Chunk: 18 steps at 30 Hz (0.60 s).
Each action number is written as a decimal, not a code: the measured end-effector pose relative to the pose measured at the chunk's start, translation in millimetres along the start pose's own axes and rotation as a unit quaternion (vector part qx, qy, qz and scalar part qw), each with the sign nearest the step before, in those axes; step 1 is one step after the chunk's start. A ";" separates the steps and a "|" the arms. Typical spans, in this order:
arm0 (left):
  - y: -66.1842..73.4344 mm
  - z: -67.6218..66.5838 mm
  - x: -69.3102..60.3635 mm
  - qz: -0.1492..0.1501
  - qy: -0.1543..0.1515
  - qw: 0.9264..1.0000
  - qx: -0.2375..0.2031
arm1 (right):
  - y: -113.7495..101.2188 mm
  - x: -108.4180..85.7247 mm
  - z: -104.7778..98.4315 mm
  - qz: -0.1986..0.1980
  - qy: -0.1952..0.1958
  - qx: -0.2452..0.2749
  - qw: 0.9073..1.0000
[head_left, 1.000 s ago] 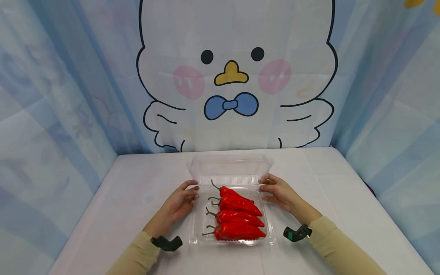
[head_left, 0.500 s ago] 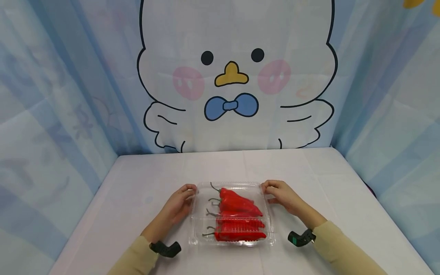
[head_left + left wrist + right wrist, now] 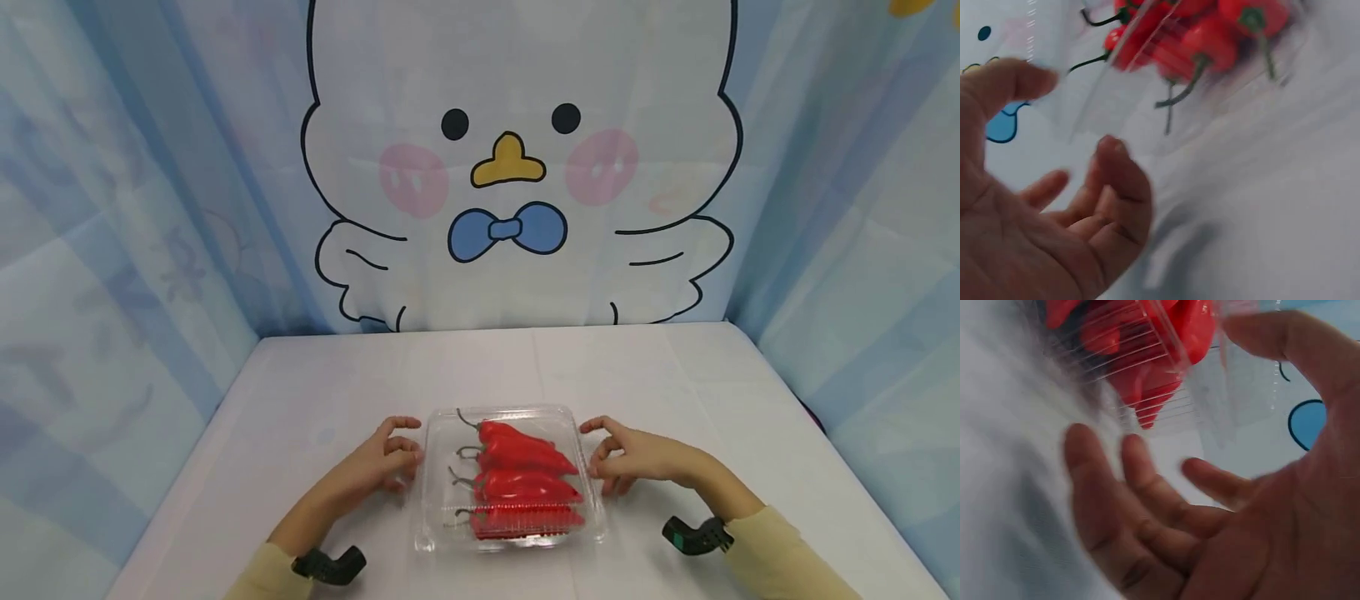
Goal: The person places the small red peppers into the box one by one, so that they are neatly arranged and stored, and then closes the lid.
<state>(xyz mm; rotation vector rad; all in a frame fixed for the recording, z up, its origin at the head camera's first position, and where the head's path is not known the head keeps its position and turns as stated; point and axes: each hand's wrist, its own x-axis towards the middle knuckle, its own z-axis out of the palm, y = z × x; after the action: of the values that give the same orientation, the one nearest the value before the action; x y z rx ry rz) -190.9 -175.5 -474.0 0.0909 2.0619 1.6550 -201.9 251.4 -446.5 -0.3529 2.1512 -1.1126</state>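
A clear plastic clamshell container (image 3: 435, 521) stands on the table with its lid folded down over several red peppers (image 3: 528, 483). Their green stems point left. My left hand (image 3: 371, 471) is beside the container's left side, fingers loosely bent and holding nothing. On the opposite side, my right hand (image 3: 637, 454) has its thumb and fingers spread apart around air, close to the container's wall. In the left wrist view the pepper stems (image 3: 1194, 84) show through the plastic. The right wrist view has the pepper tips (image 3: 1147, 403) behind the ribbed wall. Whether the lid is latched cannot be told.
A white cloth covers the table (image 3: 330, 375). Behind it hangs a curtain (image 3: 510, 292) with a cartoon bird, and blue-and-white curtains (image 3: 112, 333) enclose the left and right sides. A dark camera mount (image 3: 330, 567) sits on each wrist.
The lid has come down from standing raised at the back to lying over the peppers. Both hands have released the container's edges and drawn slightly outward. The container sits slightly nearer.
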 end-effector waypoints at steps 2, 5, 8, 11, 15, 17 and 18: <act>1.9 -3.7 -7.4 -0.022 -0.037 0.998 0.036 | -3.0 -6.1 2.7 0.024 -0.038 -0.035 0.998; 4.7 -8.2 -17.0 -0.057 -0.105 0.990 0.072 | -5.3 -12.5 7.0 0.026 -0.103 -0.044 0.993; 4.8 -9.7 -25.1 -0.077 -0.175 0.977 0.098 | -3.2 -15.0 10.6 0.005 -0.167 -0.008 0.986; 2.8 -9.0 -30.2 -0.075 -0.237 0.963 0.108 | 1.7 -14.1 12.7 -0.007 -0.218 0.040 0.975; 0.3 -6.3 -33.5 -0.060 -0.305 0.945 0.098 | 10.4 -10.5 14.6 -0.032 -0.242 0.085 0.966; 0.1 -4.4 -34.2 -0.055 -0.327 0.939 0.090 | 14.1 -9.1 16.0 -0.044 -0.244 0.100 0.964; 0.1 -3.6 -34.1 -0.053 -0.332 0.938 0.086 | 15.6 -8.6 16.7 -0.049 -0.244 0.105 0.963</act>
<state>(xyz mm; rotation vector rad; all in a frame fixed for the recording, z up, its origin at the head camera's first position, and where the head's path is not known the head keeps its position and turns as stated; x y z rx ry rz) -162.5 -190.5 -462.2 0.5149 1.6396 1.1543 -183.2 254.8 -461.9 -0.5742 1.5836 -1.1545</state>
